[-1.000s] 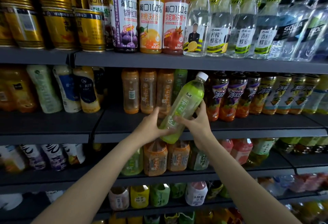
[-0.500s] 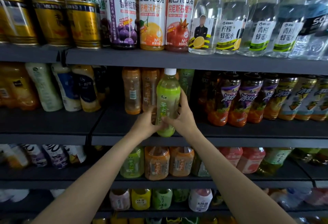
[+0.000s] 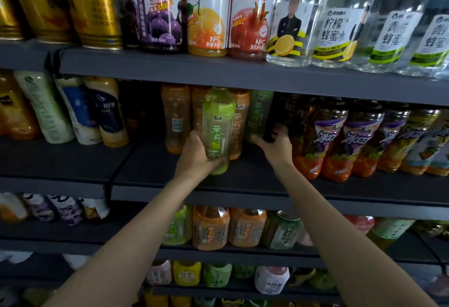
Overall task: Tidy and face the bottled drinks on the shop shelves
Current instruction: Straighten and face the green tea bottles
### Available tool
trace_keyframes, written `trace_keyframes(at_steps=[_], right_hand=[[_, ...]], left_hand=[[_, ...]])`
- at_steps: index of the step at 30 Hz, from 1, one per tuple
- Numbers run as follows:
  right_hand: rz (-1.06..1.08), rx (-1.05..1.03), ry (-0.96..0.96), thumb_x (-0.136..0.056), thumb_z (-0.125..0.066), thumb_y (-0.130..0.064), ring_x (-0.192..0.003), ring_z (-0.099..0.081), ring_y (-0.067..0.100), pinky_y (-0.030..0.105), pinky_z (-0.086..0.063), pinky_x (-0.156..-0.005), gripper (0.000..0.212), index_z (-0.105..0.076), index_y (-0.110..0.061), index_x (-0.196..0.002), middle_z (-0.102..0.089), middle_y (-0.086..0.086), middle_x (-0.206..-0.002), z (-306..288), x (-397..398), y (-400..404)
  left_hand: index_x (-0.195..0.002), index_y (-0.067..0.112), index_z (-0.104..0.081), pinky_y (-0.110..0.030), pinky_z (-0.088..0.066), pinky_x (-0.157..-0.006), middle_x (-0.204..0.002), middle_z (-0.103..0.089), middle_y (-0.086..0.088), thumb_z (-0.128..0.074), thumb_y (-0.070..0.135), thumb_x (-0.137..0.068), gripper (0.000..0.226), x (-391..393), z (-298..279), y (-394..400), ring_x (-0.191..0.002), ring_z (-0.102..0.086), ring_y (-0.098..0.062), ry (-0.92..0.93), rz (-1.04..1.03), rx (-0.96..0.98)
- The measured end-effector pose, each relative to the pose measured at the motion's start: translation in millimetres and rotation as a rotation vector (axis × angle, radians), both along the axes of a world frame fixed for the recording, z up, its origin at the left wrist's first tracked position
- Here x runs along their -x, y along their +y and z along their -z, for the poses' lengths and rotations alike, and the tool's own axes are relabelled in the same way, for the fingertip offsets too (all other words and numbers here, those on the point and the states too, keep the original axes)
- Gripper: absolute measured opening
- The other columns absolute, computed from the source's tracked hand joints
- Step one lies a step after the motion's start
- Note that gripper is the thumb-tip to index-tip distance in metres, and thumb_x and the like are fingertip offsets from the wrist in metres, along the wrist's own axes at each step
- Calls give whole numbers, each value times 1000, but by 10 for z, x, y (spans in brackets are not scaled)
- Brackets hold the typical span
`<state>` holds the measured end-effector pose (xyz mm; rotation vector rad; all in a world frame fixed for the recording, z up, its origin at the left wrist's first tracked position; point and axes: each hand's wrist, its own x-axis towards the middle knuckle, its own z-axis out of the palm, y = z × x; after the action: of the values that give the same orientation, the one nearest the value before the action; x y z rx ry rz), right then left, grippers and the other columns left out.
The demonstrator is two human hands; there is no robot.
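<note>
A light-green tea bottle [image 3: 217,126] stands upright near the middle shelf [image 3: 243,180], its cap tucked under the shelf above. My left hand [image 3: 198,158] grips its lower part from the left and below. Behind it stand orange tea bottles [image 3: 175,117] and a darker green bottle [image 3: 258,114]. My right hand [image 3: 275,146] has its fingers spread, off the light-green bottle, reaching between the darker green bottle and a dark bottle [image 3: 281,117]; whether it touches either is unclear.
Red-and-purple iced tea bottles [image 3: 325,141] fill the shelf to the right, milky bottles [image 3: 80,112] the left. Juice bottles [image 3: 209,15], gold cans [image 3: 90,10] and clear water bottles [image 3: 340,22] stand on the top shelf. Lower shelves hold more tea bottles [image 3: 211,229].
The light-green bottle went from tilted to upright and moved back into the shelf. My right hand let go of it and shifted right. The view has come closer to the shelves.
</note>
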<state>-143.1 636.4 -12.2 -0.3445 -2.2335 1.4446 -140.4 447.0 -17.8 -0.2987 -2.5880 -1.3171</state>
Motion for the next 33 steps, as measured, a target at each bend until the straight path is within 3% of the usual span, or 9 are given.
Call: trace_keyframes(at_steps=[3,5,13,19,24,28,31,33], right_hand=[[46,-6,-32,-81,-73,-23,-134,-38,27,36,-34,-109,82,-25,-8,-146,-41,12,-144,-29,332,-26],[74,29,-64,-82,-71,-19,-131,-42,30,38,-37,-107,80,-25,-9,-146,-44,15,-142,-21,541,-64],[187,-17,-125,-83,-70,-28,-124,-49,34,36,-41,-98,65,-40,-7,-137,-51,17,-136,151,753,-99],[157,-177,-97,-81,-71,-32,-116,-52,37,40,-45,-88,64,-41,-1,-127,-52,20,-128,164,226,-188],[111,-248,-57,-79,-75,-29,-109,-52,34,33,-39,-75,55,-44,0,-113,-54,17,-118,191,-428,-209],[47,-153,-67,-76,-78,-25,-114,-53,28,30,-42,-78,69,-36,-5,-127,-53,12,-125,77,-726,-199],[11,-53,-14,-76,-78,-25,-116,-52,23,24,-40,-81,79,-31,-8,-137,-53,8,-129,-147,-786,-192],[24,-129,3,-76,-78,-25,-114,-53,24,23,-40,-79,70,-38,-7,-130,-56,9,-125,-253,-797,-211]], left_hand=[[-121,11,-34,-33,-42,-92,-123,-47,-6,-83,31,-66,76,15,-31,8,-116,-48,-21,-20,-15,36],[-122,11,-33,-34,-42,-93,-125,-45,-8,-82,32,-67,77,14,-54,16,-117,-47,-22,-37,-11,49],[-124,10,-30,-38,-41,-97,-128,-40,-9,-80,32,-70,77,26,-68,4,-121,-43,-25,-67,0,100],[-123,8,-30,-36,-40,-98,-127,-41,-11,-79,32,-71,76,6,-57,4,-120,-44,-26,-47,-5,126],[-126,6,-29,-34,-39,-99,-129,-41,-12,-78,32,-72,77,-43,-72,17,-122,-43,-26,-33,-16,119],[-135,7,-26,-34,-38,-98,-135,-38,-12,-74,32,-77,80,-104,-46,24,-126,-41,-26,-38,-38,145],[-130,9,-33,-33,-42,-85,-132,-45,-9,-68,28,-84,61,-215,-10,-91,-117,-50,-27,-17,-59,123],[-122,10,-40,-28,-43,-77,-123,-50,-6,-65,22,-86,46,-367,12,-193,-107,-56,-23,154,-87,68]])
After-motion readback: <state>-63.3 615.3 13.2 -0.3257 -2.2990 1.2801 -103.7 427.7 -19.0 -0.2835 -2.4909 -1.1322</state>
